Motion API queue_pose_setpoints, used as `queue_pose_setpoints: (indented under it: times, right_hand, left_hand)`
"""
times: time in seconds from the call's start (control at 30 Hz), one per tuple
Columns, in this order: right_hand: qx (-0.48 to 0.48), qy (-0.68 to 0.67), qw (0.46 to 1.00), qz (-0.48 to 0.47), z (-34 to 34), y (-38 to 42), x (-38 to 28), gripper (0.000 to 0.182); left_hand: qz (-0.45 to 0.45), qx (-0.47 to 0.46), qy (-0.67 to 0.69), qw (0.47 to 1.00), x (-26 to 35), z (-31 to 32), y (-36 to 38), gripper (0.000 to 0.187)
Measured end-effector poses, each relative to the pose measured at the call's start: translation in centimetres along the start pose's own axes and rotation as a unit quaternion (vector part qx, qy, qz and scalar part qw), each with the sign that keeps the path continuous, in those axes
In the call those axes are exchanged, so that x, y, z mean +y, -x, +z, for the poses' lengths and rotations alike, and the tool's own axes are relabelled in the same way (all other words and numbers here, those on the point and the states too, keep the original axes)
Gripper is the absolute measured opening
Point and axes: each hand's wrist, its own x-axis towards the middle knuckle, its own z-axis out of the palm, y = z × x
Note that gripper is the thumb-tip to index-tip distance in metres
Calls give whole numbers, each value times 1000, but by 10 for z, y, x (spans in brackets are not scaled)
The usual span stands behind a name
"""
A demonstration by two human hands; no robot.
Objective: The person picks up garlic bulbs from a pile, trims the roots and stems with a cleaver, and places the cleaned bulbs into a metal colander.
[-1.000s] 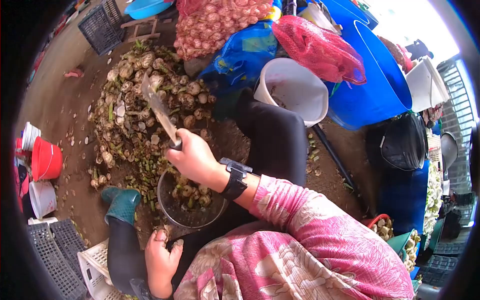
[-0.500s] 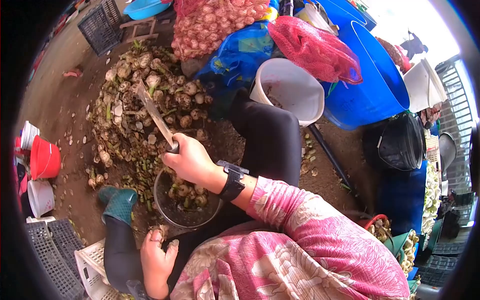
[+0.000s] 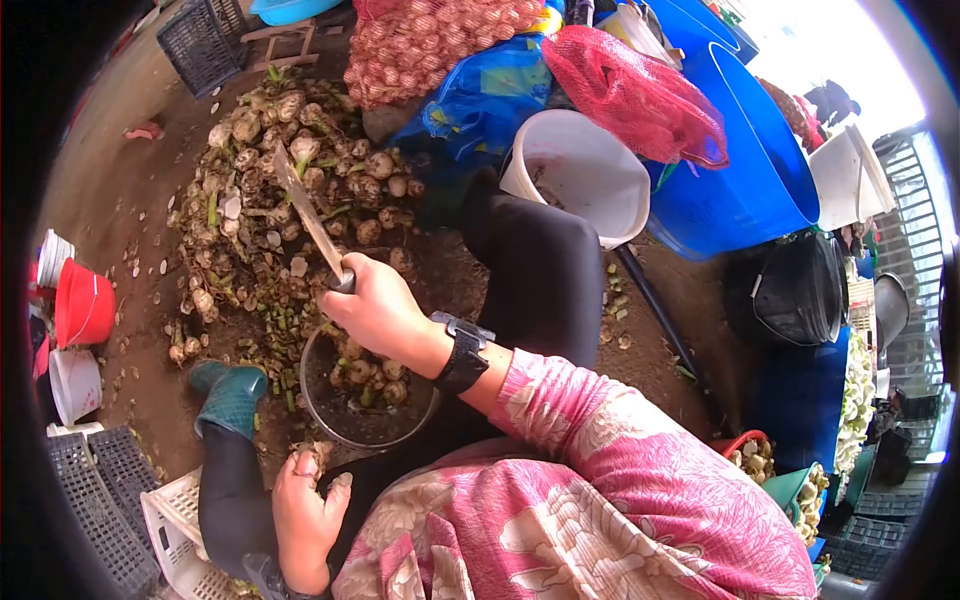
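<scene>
My right hand is wrapped round the handle of a knife. Its long, soiled blade points up and left over a heap of muddy bulbs with roots and green stem stubs. At the lower left, my left hand has its fingers closed on a bulb, of which only the top shows. Between the legs stands a round basin with several trimmed bulbs inside. Below the right forearm, part of the basin's rim is close to the dark trouser leg.
Cut green stems litter the ground by a green boot. A white bucket and large blue tub stand upper right, under a red net bag. A full net sack rises behind the heap. Crates flank the left leg.
The view has shifted slightly. Both hands keep their holds, the knife in the right and the bulb in the left, with hardly any movement.
</scene>
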Motion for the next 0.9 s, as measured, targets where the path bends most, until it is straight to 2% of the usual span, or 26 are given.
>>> queue_pose_setpoints:
  times: [0.1, 0.2, 0.67, 0.77, 0.8, 0.83, 0.87, 0.9]
  right_hand:
    - [-3, -6, 1000, 3, -2, 1, -2, 18]
    - [-3, -12, 1000, 11, -3, 2, -2, 18]
    - [-26, -16, 998, 48, -9, 7, -13, 23]
    - [18, -17, 1000, 8, 0, 3, 5, 19]
    - [-21, -107, 990, 94, -3, 3, 0, 13]
    - [-80, -194, 960, 187, -14, 3, -3, 9]
    - [-180, -402, 864, 246, -22, -2, 14, 17]
    - [-91, -83, 990, 66, -16, 2, 1, 28]
  left_hand:
    - [2, -2, -3, 1000, -1, 0, 1, 32]
    - [26, 36, 9, 999, -3, 4, 1, 35]
    - [39, 34, 7, 999, -13, 8, 3, 36]
    - [7, 5, 16, 1000, -9, -1, -1, 39]
    - [70, 73, -17, 995, -17, 2, -7, 40]
    - [81, 89, -25, 992, -23, -1, -11, 41]
    - [-8, 54, 28, 998, -4, -17, -17, 34]
    - [-1, 75, 33, 997, -8, -21, -19, 36]
